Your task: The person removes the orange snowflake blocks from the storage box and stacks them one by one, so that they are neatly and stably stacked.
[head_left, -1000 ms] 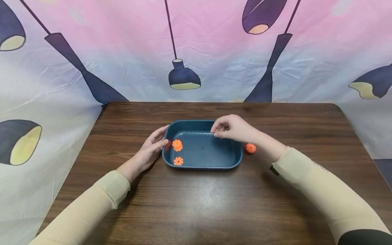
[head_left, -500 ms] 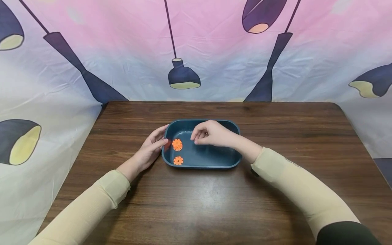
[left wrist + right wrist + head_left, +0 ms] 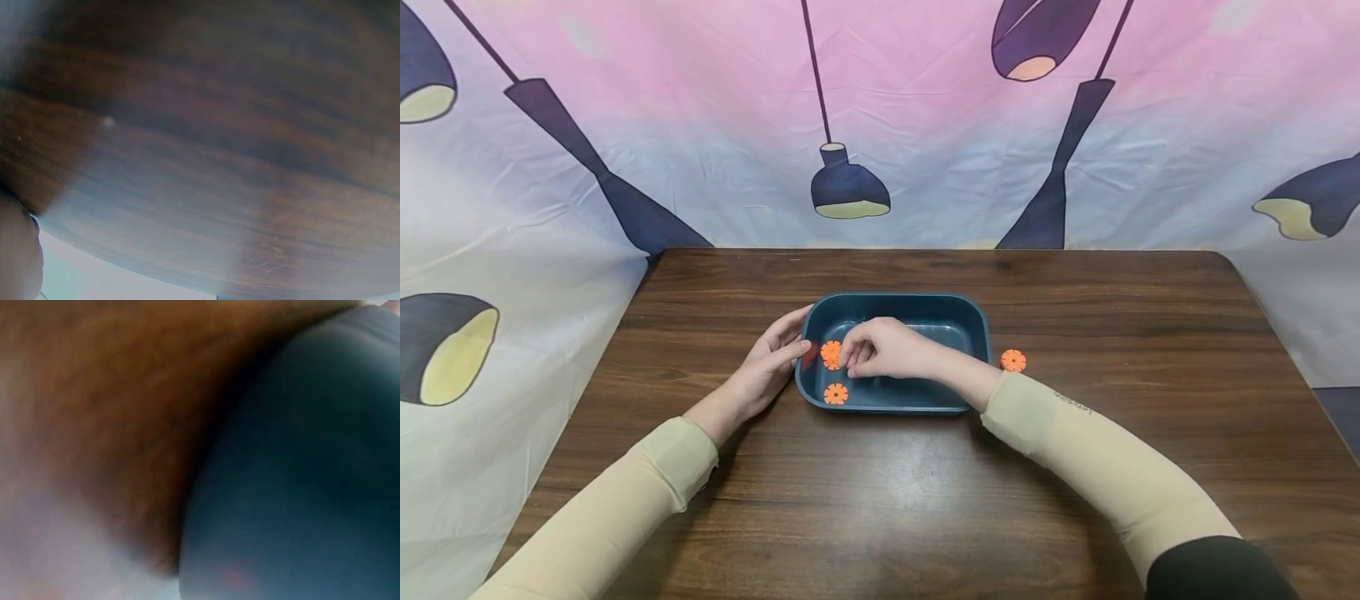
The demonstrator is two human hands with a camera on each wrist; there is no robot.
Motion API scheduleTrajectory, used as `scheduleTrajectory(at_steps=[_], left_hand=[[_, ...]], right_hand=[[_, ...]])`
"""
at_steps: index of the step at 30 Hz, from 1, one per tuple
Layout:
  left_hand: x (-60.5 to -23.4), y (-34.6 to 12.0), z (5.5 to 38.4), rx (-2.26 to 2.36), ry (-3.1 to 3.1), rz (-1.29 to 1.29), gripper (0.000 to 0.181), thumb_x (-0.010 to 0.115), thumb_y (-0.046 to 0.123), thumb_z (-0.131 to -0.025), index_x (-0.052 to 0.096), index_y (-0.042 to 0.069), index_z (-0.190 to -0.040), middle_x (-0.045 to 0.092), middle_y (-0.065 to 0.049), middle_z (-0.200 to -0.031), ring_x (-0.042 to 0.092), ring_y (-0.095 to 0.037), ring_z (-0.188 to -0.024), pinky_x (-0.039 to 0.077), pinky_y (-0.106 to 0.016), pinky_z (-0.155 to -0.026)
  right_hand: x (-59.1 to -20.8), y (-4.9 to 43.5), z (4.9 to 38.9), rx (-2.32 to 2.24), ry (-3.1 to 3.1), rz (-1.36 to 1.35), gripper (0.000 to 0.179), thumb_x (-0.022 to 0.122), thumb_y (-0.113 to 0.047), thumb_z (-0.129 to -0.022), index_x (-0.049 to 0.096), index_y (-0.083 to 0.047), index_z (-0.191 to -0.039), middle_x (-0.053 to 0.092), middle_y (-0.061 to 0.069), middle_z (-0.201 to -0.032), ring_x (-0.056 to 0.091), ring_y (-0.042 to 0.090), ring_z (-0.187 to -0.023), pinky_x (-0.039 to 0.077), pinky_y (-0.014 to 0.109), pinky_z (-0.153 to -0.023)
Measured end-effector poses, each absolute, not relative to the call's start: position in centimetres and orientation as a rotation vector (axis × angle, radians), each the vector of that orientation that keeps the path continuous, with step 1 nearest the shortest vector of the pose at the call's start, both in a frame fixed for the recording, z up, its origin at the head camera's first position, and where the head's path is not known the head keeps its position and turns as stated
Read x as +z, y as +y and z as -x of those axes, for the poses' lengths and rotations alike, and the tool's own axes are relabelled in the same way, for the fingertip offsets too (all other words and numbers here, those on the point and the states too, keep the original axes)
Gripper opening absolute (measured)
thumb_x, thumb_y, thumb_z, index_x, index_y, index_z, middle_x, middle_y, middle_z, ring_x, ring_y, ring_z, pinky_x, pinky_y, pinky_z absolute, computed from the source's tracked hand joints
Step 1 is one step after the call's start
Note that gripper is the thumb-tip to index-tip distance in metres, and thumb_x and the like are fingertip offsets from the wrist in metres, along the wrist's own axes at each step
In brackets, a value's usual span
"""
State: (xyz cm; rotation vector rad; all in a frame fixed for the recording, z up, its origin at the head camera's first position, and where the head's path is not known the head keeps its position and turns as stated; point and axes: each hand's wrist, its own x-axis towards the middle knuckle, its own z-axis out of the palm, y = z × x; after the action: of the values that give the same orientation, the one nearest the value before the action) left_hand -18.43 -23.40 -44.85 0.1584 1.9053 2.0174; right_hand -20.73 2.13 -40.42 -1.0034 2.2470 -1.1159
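A dark teal tray (image 3: 917, 408) sits on the wooden table. My left hand (image 3: 763, 367) holds its left end, thumb over the rim and fingers along the outside. Inside, at the left, lie orange notched plastic discs: an upper one (image 3: 830, 354), which seems to overlap another, and a lower one (image 3: 836, 394). Over the tray, my right hand (image 3: 887, 348) has loosely bent fingers, their tips at the right edge of the upper disc. Nothing shows between them; whether they touch it is hard to tell. The right wrist view shows the tray wall (image 3: 294, 487), blurred.
Just outside the tray's right end, more orange discs (image 3: 1013, 360) appear stacked on the table (image 3: 880, 492). Behind the table hangs a cloth backdrop (image 3: 925, 167) printed with lamps. The left wrist view holds mostly blurred tabletop (image 3: 206, 169).
My right hand has moved left and down across the tray, from its far right rim to the discs at the left. My left hand and the tray have stayed in place.
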Motion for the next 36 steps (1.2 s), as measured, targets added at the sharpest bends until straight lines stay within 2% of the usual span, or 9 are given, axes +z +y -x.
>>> scheduleTrajectory(at_steps=[12,36], left_hand=[[-44.8,-23.4,18.4,2.022,1.913,-0.167,0.059,0.047,0.009,-0.109,0.033,0.014,-0.166,0.042,-0.004,-0.164,0.050,-0.003,-0.136,0.047,-0.020,-0.106],[-44.9,-23.4,18.4,2.005,1.925,-0.166,0.059,0.048,0.010,-0.110,0.032,0.015,-0.167,0.036,-0.008,-0.169,0.048,-0.002,-0.138,0.045,-0.020,-0.108]], right_hand=[[-41.7,1.0,20.4,-1.053,2.302,1.035,0.015,0.081,-0.005,-0.093,0.078,-0.005,-0.107,0.077,0.008,-0.107,0.070,0.010,-0.090,0.058,0.017,-0.081],[-43.0,0.2,19.7,-0.874,2.325,1.283,0.030,0.082,-0.002,-0.091,0.076,-0.007,-0.120,0.071,0.006,-0.119,0.067,0.016,-0.104,0.052,0.017,-0.091]])
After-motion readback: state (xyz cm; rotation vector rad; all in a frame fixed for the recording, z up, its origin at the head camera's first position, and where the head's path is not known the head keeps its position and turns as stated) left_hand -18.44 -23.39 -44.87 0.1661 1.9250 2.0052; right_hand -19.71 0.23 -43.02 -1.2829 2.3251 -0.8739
